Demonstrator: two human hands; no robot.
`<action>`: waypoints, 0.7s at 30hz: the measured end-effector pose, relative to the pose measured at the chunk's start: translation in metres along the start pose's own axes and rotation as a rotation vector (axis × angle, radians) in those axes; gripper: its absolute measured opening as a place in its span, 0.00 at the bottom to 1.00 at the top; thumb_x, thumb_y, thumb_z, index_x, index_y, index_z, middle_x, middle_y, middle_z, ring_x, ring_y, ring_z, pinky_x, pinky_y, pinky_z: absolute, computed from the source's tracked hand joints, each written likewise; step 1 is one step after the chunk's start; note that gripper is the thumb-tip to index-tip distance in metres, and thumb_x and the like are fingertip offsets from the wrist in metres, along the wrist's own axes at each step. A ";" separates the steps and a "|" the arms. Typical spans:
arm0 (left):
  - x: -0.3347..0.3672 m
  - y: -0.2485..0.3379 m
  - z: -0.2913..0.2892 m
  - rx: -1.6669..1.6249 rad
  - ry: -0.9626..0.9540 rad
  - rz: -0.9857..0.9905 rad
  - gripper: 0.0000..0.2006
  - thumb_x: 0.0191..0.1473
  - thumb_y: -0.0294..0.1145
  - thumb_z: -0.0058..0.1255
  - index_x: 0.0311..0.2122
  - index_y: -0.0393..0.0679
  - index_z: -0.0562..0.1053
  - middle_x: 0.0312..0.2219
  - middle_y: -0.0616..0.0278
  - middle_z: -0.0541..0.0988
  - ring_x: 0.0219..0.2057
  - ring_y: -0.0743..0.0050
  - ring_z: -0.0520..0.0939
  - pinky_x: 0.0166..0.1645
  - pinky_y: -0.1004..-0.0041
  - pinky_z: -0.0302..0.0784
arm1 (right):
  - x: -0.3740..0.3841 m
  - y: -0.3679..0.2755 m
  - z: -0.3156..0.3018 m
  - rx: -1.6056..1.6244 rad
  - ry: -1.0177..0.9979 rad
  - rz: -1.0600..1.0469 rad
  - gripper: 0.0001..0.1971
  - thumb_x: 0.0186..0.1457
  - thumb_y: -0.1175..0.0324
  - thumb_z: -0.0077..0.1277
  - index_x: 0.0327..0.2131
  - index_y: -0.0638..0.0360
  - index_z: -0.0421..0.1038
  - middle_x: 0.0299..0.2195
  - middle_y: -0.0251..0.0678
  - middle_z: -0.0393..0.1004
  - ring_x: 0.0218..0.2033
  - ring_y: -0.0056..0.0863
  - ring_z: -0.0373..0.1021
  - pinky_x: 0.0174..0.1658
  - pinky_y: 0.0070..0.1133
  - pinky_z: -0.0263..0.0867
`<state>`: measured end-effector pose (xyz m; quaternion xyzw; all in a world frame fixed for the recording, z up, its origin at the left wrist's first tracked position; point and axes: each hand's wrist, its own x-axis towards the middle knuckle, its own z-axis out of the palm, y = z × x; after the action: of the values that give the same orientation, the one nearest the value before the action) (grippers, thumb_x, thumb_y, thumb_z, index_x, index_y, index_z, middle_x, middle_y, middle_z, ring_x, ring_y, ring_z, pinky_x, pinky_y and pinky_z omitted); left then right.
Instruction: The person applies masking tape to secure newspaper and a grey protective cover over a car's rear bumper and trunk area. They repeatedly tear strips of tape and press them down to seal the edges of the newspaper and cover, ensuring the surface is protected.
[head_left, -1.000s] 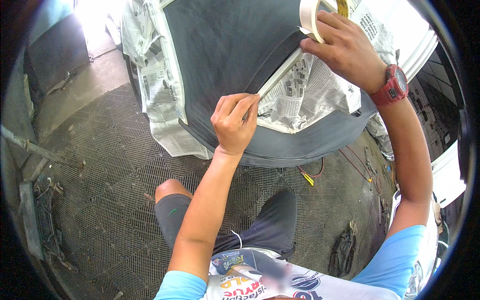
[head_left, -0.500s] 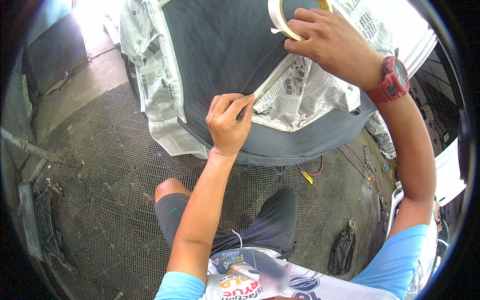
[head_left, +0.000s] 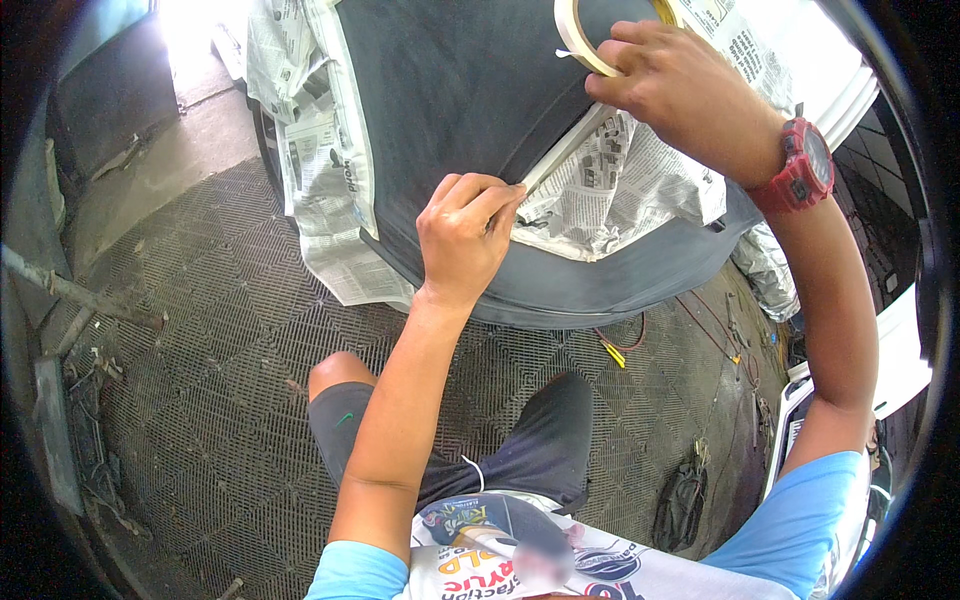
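Note:
A dark grey car panel curves in front of me. Newspaper covers a section at its lower right, bordered by a pale strip of masking tape. My left hand is closed, thumb and forefinger pinching the near end of that strip at the newspaper's corner. Farther up and to the right, my right hand grips a roll of masking tape, its fingers partly through the ring. A short loose tab sticks out from the roll's left side. Part of the roll is hidden behind the right fingers.
More taped newspaper hangs along the panel's left side. Below lies a dark patterned floor mat. A thin red hose, a yellow-handled tool and a black bundle lie on the floor. Metal bars stand at far left.
My left hand has shifted slightly right and up along the taped edge. My right hand and the tape roll have also drifted a little to the right; both grips stay the same.

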<state>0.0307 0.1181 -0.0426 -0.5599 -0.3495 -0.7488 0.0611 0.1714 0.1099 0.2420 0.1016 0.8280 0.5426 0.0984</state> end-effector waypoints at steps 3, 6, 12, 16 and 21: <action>-0.001 -0.001 0.000 -0.006 0.007 -0.006 0.07 0.49 0.21 0.75 0.34 0.44 0.89 0.31 0.62 0.88 0.33 0.62 0.87 0.39 0.64 0.81 | 0.002 -0.003 -0.005 0.042 -0.026 0.006 0.09 0.58 0.73 0.61 0.42 0.55 0.84 0.42 0.34 0.84 0.56 0.36 0.79 0.56 0.31 0.79; -0.002 -0.001 0.001 -0.004 0.007 -0.008 0.07 0.49 0.21 0.74 0.34 0.43 0.89 0.31 0.62 0.88 0.33 0.61 0.87 0.39 0.64 0.82 | -0.001 0.000 -0.001 0.087 0.003 0.042 0.09 0.58 0.75 0.61 0.42 0.57 0.84 0.43 0.35 0.84 0.56 0.37 0.79 0.57 0.33 0.79; -0.005 0.000 0.003 -0.036 0.040 -0.008 0.08 0.48 0.20 0.74 0.35 0.42 0.88 0.31 0.61 0.88 0.33 0.61 0.87 0.40 0.64 0.81 | -0.008 0.004 0.004 0.116 0.040 0.071 0.10 0.57 0.76 0.62 0.43 0.58 0.82 0.42 0.36 0.82 0.55 0.40 0.79 0.59 0.36 0.77; -0.009 0.001 0.000 0.018 0.089 -0.003 0.08 0.48 0.19 0.74 0.35 0.42 0.88 0.31 0.61 0.88 0.33 0.60 0.87 0.40 0.64 0.81 | -0.010 0.006 0.011 0.146 0.118 0.042 0.08 0.55 0.74 0.64 0.39 0.59 0.79 0.38 0.36 0.78 0.48 0.38 0.76 0.52 0.35 0.77; -0.012 -0.003 0.001 -0.002 0.076 -0.002 0.07 0.49 0.19 0.73 0.34 0.42 0.87 0.31 0.61 0.88 0.33 0.61 0.86 0.39 0.64 0.81 | -0.006 -0.001 0.008 0.140 0.053 0.070 0.10 0.57 0.75 0.62 0.43 0.56 0.83 0.41 0.34 0.82 0.53 0.37 0.78 0.59 0.35 0.77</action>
<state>0.0343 0.1169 -0.0548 -0.5306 -0.3469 -0.7699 0.0730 0.1789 0.1148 0.2386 0.1230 0.8621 0.4890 0.0501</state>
